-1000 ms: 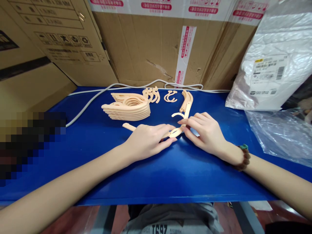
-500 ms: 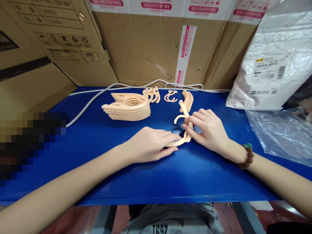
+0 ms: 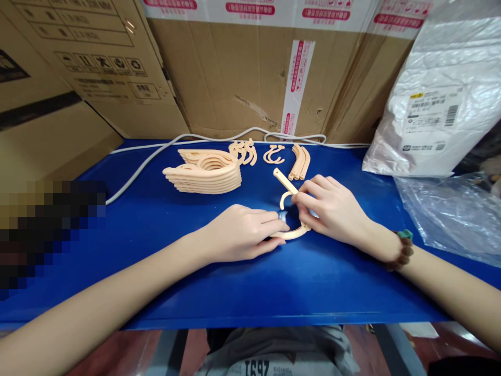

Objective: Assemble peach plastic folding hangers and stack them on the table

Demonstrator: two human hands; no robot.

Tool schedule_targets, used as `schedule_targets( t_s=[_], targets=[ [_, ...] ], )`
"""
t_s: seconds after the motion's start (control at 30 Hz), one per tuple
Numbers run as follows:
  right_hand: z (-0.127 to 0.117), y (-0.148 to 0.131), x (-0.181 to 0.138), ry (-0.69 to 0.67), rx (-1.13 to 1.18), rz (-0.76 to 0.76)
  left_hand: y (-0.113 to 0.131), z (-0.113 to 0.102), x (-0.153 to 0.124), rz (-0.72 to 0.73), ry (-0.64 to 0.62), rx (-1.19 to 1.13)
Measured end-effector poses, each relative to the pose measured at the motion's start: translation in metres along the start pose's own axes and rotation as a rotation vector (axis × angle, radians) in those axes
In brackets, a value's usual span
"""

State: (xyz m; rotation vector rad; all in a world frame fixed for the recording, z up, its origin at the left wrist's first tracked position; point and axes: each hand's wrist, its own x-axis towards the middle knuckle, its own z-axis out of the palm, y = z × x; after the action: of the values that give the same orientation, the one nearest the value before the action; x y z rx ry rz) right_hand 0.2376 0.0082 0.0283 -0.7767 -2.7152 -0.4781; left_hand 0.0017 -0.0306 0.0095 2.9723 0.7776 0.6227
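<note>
My left hand [image 3: 242, 232] rests on the blue table [image 3: 219, 282] with its fingers closed on one end of a peach plastic hanger [image 3: 291, 233]. My right hand [image 3: 332, 211] pinches the hanger's other arm, which is folded up and points back left. The hanger's small hook curls between my two hands. A stack of folded peach hangers [image 3: 205, 171] lies behind my left hand. Loose hooks [image 3: 273, 154] and curved hanger arms [image 3: 299, 162] lie at the back of the table.
Cardboard boxes [image 3: 242, 68] stand against the back edge. A white cable [image 3: 156, 154] runs along there. A white plastic bag [image 3: 434, 99] and clear plastic film [image 3: 450, 214] sit on the right. A pixelated patch covers the left side.
My right hand has swung the hanger's arm up and toward the left, folding it over the part my left hand holds. Both hands have drawn slightly closer to me.
</note>
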Motion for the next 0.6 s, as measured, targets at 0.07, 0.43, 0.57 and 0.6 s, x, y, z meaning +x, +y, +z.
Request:
schedule_targets(
  t_s=[0.07, 0.43, 0.57, 0.6],
  targets=[
    [-0.0005, -0.0002, 0.0002, -0.045, 0.014, -0.027, -0.0002, -0.0001, 0.0001, -0.010, -0.010, -0.015],
    [0.0055, 0.0007, -0.0016, -0.094, -0.048, -0.073, -0.0041, 0.0014, 0.0004, -0.062, -0.003, -0.003],
    [0.0057, 0.0007, -0.0016, -0.097, -0.054, -0.050, -0.0054, 0.0018, 0.0002, -0.094, -0.009, 0.011],
    [0.0053, 0.0008, -0.0018, -0.096, -0.057, -0.038, -0.0057, 0.0020, 0.0002, -0.102, -0.007, 0.017]
  ],
)
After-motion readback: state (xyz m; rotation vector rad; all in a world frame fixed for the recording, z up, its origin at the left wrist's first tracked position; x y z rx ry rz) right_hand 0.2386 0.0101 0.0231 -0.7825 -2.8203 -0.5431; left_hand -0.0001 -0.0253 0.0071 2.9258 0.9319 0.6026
